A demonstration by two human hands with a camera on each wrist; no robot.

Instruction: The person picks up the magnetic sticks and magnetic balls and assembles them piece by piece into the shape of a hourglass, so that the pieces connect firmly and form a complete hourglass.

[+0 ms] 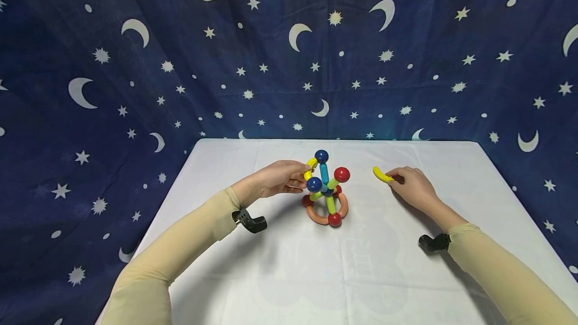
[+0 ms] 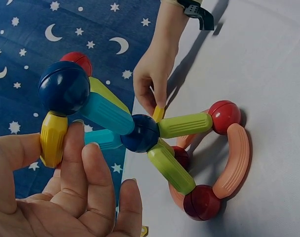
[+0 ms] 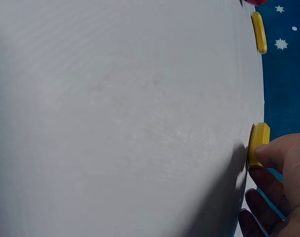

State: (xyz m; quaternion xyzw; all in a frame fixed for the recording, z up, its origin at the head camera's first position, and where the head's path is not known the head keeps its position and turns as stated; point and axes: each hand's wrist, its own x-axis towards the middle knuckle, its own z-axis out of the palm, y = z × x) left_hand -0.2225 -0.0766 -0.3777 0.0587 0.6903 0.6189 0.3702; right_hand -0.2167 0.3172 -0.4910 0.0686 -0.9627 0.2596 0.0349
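Note:
A toy structure of balls and ribbed rods (image 1: 331, 203) stands near the middle of the white table. Its base is a ring of orange curved rods (image 2: 234, 160) and red balls (image 2: 202, 202). Green rods rise from it to a central blue ball (image 2: 139, 133), with light blue rods (image 2: 108, 112) branching off. At the structure's left side, my left hand (image 1: 282, 178) pinches a yellow curved rod (image 2: 54, 139) that meets an outer blue ball (image 2: 64, 88). Apart from the structure, my right hand (image 1: 413, 188) pinches another yellow curved rod (image 1: 382, 174) between thumb and fingers, close over the table.
A further yellow rod (image 3: 259, 33) shows near a red ball in the right wrist view. The table (image 1: 361, 275) has a white cloth. Behind it hangs a dark blue curtain (image 1: 271, 64) with moons and stars. Black wrist devices (image 1: 250, 221) are worn on both arms.

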